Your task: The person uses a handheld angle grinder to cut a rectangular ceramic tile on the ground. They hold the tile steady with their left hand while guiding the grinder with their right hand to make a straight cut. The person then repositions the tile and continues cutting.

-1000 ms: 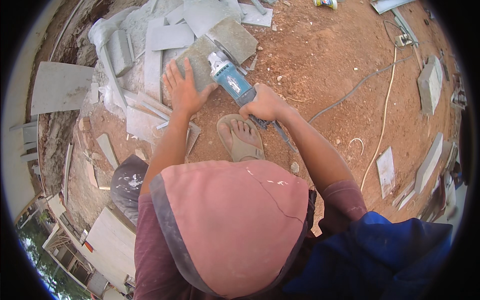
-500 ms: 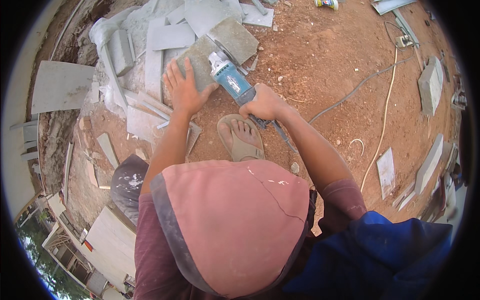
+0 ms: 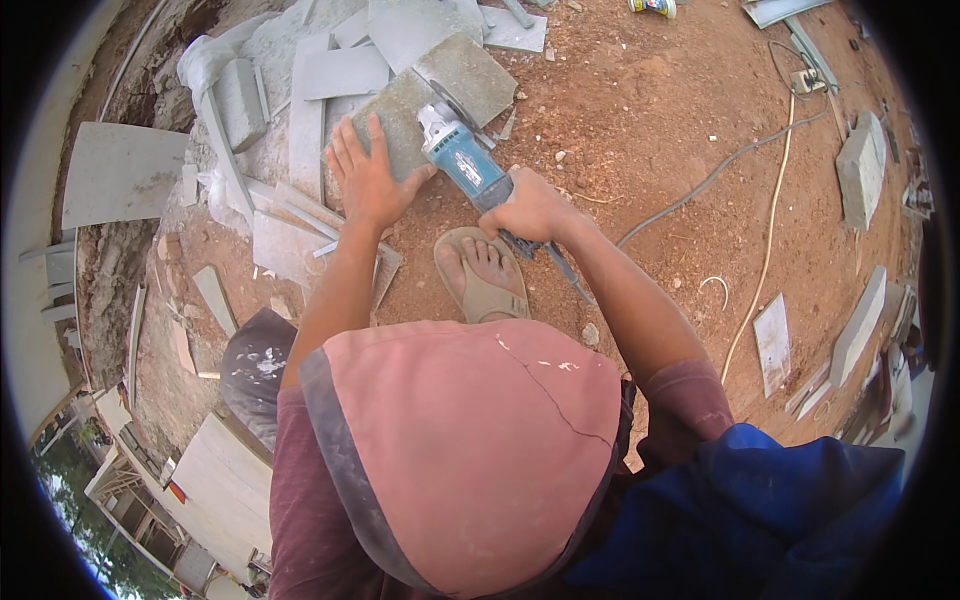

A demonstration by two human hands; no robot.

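My right hand (image 3: 527, 208) is wrapped round the rear body of a blue angle grinder (image 3: 468, 166). The grinder's disc (image 3: 452, 100) stands on edge against a grey stone tile (image 3: 400, 112), along a line that crosses the tile. My left hand (image 3: 372, 178) lies with its fingers spread on the near left part of the tile, its thumb toward the grinder's head. Whether the disc is spinning cannot be made out. The grinder's cord (image 3: 570, 272) trails from its rear end, beside my sandalled foot (image 3: 482, 272).
Several cut tile pieces (image 3: 345, 73) lie under and beyond the tile. A grey cable (image 3: 690, 200) runs across the red soil to a socket box (image 3: 808, 82) at the far right. Concrete blocks (image 3: 862, 172) and a tile offcut (image 3: 771, 345) lie on the right.
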